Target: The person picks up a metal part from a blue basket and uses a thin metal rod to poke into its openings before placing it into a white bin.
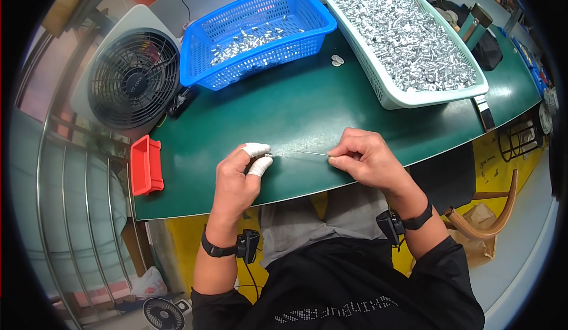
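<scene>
Head view: by clock face from the centre, a grey fan (133, 81) is placed at ten o'clock. At nine, a red tray (147, 165) is set on the green tabletop (284, 108). At eight, what looks like a tiny silver piece (268, 155) is pinched between wrapped thumb and forefinger of the left hand (235, 179). Near twelve, a blue basket (236, 75) is partly filled with metal parts (248, 41). At three, a thin rod (313, 153) is pinched by the right hand (368, 157), its tip aimed toward nine, clear of the left fingers. Between one and two, a pale-green basket (435, 98) is heaped with silver parts (402, 34).
</scene>
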A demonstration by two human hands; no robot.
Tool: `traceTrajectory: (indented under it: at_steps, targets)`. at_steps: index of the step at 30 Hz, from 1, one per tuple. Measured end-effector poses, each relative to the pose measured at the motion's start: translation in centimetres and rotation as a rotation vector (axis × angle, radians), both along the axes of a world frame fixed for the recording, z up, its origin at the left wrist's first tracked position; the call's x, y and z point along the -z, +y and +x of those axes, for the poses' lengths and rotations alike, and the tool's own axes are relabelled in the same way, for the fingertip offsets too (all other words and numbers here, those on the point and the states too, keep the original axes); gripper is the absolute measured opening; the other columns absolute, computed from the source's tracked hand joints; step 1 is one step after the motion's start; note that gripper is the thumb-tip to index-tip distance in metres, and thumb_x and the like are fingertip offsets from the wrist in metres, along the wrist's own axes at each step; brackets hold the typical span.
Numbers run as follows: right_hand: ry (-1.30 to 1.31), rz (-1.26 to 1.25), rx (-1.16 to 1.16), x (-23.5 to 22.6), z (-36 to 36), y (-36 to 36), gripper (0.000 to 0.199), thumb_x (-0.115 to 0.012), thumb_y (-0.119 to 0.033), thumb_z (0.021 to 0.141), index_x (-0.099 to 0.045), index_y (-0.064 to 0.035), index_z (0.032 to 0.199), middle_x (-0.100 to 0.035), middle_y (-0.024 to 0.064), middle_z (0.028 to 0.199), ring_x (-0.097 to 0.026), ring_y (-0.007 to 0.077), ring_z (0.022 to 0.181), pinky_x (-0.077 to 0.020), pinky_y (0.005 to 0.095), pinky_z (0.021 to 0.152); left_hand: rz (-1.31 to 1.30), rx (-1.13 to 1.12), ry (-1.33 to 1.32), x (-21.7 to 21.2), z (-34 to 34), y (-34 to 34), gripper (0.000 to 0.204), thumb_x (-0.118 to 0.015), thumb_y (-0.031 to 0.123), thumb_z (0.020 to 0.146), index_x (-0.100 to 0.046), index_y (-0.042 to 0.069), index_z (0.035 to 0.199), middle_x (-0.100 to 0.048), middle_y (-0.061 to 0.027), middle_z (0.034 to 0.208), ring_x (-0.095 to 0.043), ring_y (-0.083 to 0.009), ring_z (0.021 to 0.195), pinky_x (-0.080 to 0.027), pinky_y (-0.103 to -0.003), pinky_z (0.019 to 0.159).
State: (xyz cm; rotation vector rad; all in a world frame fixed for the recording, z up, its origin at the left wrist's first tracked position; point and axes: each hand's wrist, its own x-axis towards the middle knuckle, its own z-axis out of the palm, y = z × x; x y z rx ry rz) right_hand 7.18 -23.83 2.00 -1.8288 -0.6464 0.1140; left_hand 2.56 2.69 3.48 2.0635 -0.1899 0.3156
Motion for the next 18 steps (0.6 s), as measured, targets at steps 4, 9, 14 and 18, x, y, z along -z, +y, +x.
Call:
traceTrajectory:
  at_steps: [4, 9, 14, 18]
  targets:
    - [0.069, 0.015, 0.096, -0.1, -0.4, -0.6, 0.004, -0.073, 0.0, 0.081, -0.073, 0.0006, 0.086, -0.057, 0.0023, 0.073, -0.05, 0.008, 0.063, -0.0388, 0.0241, 0.056, 0.287, -0.036, -0.097, -0.9, -0.4, 0.5, 0.017, -0.07, -0.005, 0.083, -0.068, -0.003, 0.1, -0.068, -0.0107, 0.089, -0.066, -0.0192, 0.078, -0.052, -0.028, 0.07]
    - [-0.024, 0.008, 0.113, 0.2, -0.7, -0.5, 0.006, -0.074, 0.0, 0.08, -0.072, 0.0006, 0.086, -0.057, 0.0033, 0.073, -0.05, 0.0089, 0.061, -0.0387, 0.0236, 0.054, 0.422, -0.007, -0.08, -0.6, -0.2, 0.5, 0.018, -0.072, -0.005, 0.08, -0.068, -0.003, 0.097, -0.065, -0.0143, 0.086, -0.064, -0.0278, 0.077, -0.051, -0.032, 0.071]
    - [-0.108, -0.019, 0.119, 0.6, -0.9, -0.3, 0.006, -0.074, 0.0, 0.08, -0.072, 0.0, 0.086, -0.057, 0.003, 0.072, -0.05, 0.0089, 0.059, -0.0385, 0.0243, 0.053, 0.407, -0.032, -0.119, -0.5, -0.5, 0.8, 0.018, -0.072, -0.003, 0.079, -0.069, -0.002, 0.097, -0.064, -0.0155, 0.084, -0.063, -0.0316, 0.076, -0.051, -0.033, 0.071]
    - [-0.148, -0.016, 0.126, 0.6, -1.0, -0.2, 0.006, -0.074, 0.0, 0.08, -0.072, -0.0004, 0.086, -0.056, 0.0027, 0.072, -0.05, 0.0089, 0.058, -0.0385, 0.0244, 0.052, 0.557, 0.006, -0.204, 0.0, -0.1, 1.3, 0.018, -0.07, -0.002, 0.083, -0.07, -0.001, 0.101, -0.066, -0.0128, 0.089, -0.064, -0.027, 0.078, -0.052, -0.033, 0.071]
